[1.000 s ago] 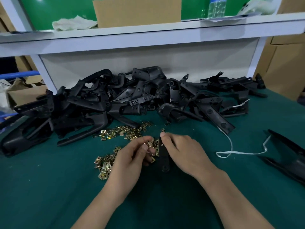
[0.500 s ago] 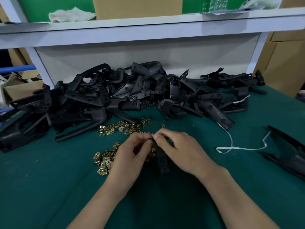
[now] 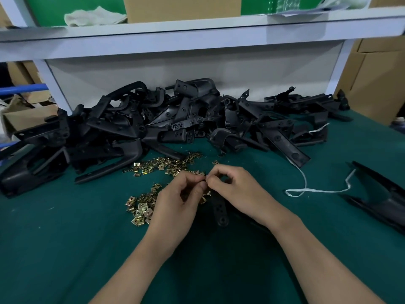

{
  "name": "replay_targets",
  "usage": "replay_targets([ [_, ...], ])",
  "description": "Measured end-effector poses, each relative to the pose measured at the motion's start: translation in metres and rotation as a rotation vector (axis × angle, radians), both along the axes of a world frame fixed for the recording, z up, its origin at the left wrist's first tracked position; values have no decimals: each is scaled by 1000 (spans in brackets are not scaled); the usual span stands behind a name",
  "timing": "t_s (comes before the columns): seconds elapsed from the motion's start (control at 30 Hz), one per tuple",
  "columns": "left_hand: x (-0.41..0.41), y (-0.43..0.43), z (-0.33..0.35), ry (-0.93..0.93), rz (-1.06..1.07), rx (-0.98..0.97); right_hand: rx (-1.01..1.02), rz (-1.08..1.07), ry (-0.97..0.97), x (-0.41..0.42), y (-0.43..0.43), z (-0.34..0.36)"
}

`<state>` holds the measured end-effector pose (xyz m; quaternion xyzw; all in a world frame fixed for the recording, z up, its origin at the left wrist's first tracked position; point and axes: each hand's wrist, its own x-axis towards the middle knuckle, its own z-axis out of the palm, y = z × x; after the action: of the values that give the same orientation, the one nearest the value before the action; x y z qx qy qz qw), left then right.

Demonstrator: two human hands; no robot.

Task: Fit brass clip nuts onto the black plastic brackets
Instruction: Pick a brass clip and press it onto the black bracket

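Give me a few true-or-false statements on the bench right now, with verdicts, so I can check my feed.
1. The left hand and right hand both pinch at the upper end of one black bracket. True.
2. The brass clip nuts sit sorted in a tray. False: they lie loose on the green table, left of the hands.
3. A white string lies on the table to the right of the hands. True.
4. The heap of brackets is up on the shelf. False: it lies on the table below the shelf, which holds a cardboard box and a cloth.
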<state>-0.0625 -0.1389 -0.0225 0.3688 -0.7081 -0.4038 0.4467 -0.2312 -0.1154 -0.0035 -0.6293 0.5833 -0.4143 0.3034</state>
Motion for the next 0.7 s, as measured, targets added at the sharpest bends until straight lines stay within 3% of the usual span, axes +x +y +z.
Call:
replay_targets([
  [0.47,2,1,-4,-103,31,-117,51,22,-60,0,-1,-1],
  [0.7,3,1,2,98,57,21,57,16,-69,-2,-2,-3],
])
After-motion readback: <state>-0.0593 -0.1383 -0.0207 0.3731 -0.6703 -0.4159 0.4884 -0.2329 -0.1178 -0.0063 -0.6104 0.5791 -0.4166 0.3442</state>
